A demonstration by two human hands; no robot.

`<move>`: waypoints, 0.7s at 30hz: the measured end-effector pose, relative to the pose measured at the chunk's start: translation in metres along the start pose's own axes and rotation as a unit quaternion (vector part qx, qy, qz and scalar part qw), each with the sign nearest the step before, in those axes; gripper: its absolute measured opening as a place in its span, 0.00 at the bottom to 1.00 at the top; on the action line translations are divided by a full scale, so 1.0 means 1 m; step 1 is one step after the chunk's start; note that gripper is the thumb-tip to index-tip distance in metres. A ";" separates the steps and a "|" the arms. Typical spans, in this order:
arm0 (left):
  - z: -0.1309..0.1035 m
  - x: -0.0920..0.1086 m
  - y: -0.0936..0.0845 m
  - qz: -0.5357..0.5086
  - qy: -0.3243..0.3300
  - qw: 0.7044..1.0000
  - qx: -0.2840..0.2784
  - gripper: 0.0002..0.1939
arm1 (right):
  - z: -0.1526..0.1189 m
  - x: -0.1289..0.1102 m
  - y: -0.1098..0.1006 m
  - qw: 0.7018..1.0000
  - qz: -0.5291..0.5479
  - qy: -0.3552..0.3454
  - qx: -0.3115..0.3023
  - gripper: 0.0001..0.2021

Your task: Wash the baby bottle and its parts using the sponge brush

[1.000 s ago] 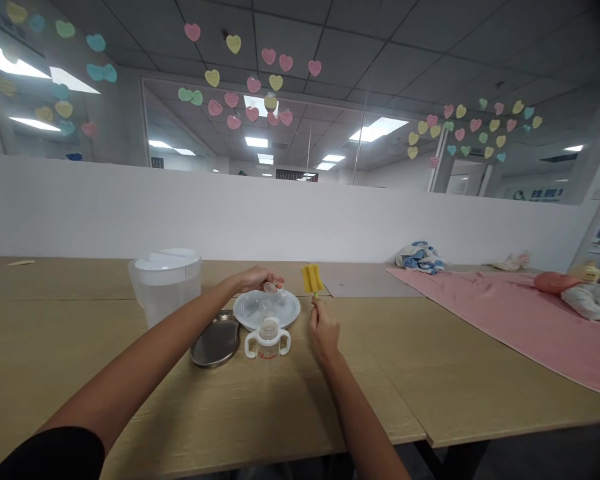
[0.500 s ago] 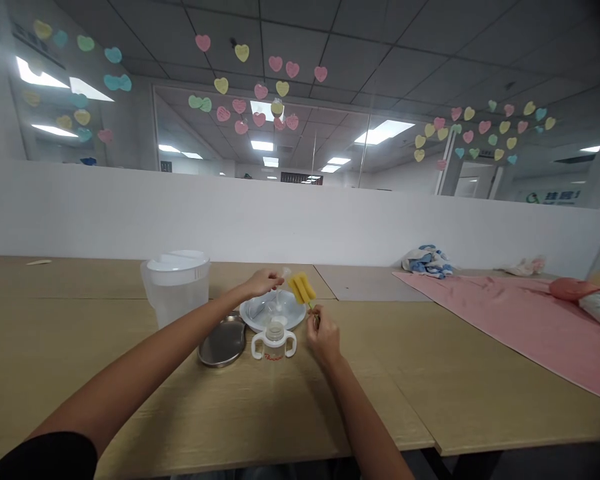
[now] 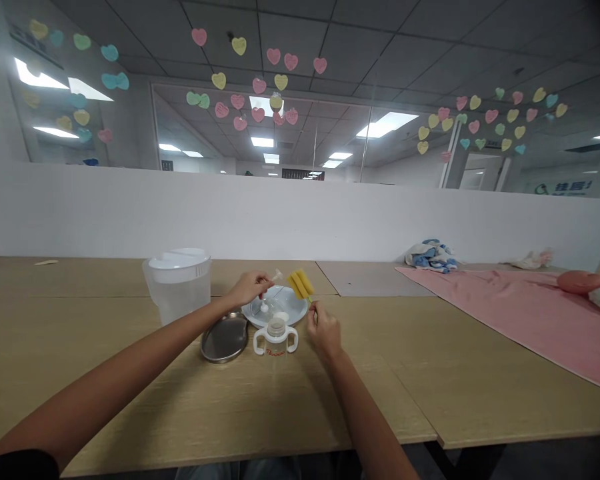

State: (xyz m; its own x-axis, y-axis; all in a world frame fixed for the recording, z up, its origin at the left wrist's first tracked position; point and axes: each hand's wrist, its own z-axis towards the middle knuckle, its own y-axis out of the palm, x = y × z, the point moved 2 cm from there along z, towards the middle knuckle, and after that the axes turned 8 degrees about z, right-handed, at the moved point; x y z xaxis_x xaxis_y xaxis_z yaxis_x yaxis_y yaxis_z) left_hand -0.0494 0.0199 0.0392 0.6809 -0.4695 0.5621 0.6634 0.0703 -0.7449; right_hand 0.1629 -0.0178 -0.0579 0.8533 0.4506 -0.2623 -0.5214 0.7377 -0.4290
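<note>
A yellow sponge brush (image 3: pixel 301 284) is held upright and tilted by its thin green handle in my right hand (image 3: pixel 325 329), whose fingers are closed round it. My left hand (image 3: pixel 251 287) is pinched on a small clear part (image 3: pixel 277 275), too small to make out fully, above a white bowl (image 3: pixel 299 311). Other clear and white pieces lie in the bowl. In front of the bowl stands a clear bottle (image 3: pixel 276 339) with two white handles, open at the top. A kidney-shaped metal tray (image 3: pixel 225 339) lies left of the bottle.
A lidded translucent pitcher (image 3: pixel 183 287) stands behind my left forearm. To the right a pink cloth (image 3: pixel 505 310) covers part of the table (image 3: pixel 260 413), with a blue and white cloth (image 3: pixel 431 256) behind it. A flat wooden stick (image 3: pixel 46 263) lies at the far left.
My left hand has moved left and the clear part in it now points more sideways. The yellow brush has shifted slightly left. The view has turned a little.
</note>
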 end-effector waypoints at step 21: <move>-0.050 -0.055 0.005 0.242 -0.108 0.964 -0.037 0.12 | 0.001 0.007 0.001 0.996 0.031 0.082 -0.031 0.07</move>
State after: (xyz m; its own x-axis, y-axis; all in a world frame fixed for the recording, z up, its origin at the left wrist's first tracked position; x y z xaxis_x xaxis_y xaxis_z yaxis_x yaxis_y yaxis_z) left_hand -0.0990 0.0024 -0.0137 0.9590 -0.2032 0.1973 0.2330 0.1697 -0.9576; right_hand 0.1686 -0.0135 -0.0588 0.8105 0.4029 -0.4252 -0.5767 0.6757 -0.4592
